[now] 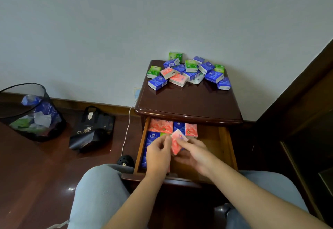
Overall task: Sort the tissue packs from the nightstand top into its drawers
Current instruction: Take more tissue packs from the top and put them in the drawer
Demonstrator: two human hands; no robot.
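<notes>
A dark wooden nightstand (187,102) stands against the wall with several blue, green and pink tissue packs (189,71) heaped at the back of its top. Its top drawer (225,144) is pulled out, and pink, blue and green packs (167,126) lie in rows along its left and back. Over the drawer, my right hand (196,154) holds a pink tissue pack (177,143) tilted on its end. My left hand (158,153) touches the pack's left edge with thumb and fingers.
A black mesh waste bin (30,111) with wrappers stands on the wooden floor at left, and a black shopping bag (91,129) lies beside it. A white cable (127,129) hangs left of the nightstand. Dark furniture (306,120) rises at right. My knees flank the drawer.
</notes>
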